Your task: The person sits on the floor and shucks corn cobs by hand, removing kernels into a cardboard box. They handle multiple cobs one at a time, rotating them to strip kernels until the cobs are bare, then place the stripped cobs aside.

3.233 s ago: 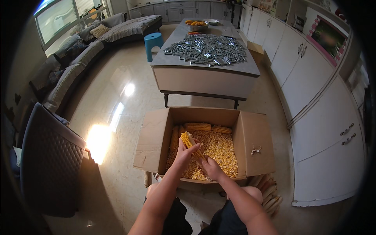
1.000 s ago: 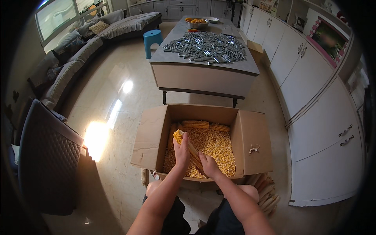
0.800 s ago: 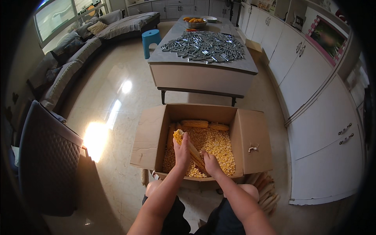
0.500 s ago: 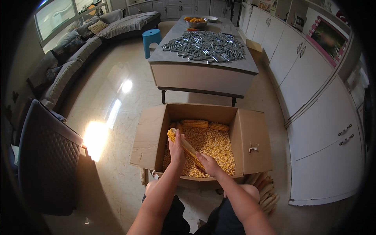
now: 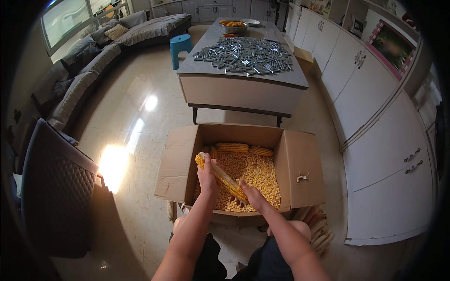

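Note:
Both hands hold one yellow corn cob slanted over an open cardboard box. My left hand grips the cob near its upper left end. My right hand grips its lower right end, the thumb pressed on the kernels. Loose yellow kernels fill the bottom of the box. Several whole cobs lie along the far wall of the box.
A grey-topped table covered with several small metal pieces stands behind the box. White cabinets run along the right. A dark quilted chair is at my left. Bare cobs lie on the floor right of the box.
The cob's upper end has swung to the left and my left hand has shifted with it. My right hand has stayed at the lower end.

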`<control>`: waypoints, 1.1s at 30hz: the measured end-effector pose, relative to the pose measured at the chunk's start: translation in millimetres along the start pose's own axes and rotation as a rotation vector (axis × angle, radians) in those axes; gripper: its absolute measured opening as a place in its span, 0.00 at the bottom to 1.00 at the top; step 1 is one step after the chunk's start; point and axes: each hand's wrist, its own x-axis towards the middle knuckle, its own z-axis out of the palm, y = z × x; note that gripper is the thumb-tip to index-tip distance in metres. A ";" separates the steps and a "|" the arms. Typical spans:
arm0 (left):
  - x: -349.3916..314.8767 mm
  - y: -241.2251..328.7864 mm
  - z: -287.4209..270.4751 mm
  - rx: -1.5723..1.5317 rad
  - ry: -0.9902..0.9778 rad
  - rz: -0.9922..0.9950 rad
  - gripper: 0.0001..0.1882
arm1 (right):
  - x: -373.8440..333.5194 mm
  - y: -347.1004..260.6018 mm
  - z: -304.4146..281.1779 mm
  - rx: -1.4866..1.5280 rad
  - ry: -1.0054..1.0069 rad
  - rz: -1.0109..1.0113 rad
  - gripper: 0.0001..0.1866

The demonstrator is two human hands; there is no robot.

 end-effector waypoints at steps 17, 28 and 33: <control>6.3 5.2 -5.5 -0.164 0.026 -0.046 0.14 | -11.5 -17.2 6.0 0.128 -0.041 -0.040 0.26; 6.6 5.0 -6.1 -0.077 0.024 -0.006 0.16 | -8.1 -8.5 2.2 0.056 -0.030 0.010 0.25; 24.6 -3.2 -21.9 -0.233 0.113 -0.085 0.16 | -12.2 -13.7 2.7 0.168 -0.089 -0.036 0.28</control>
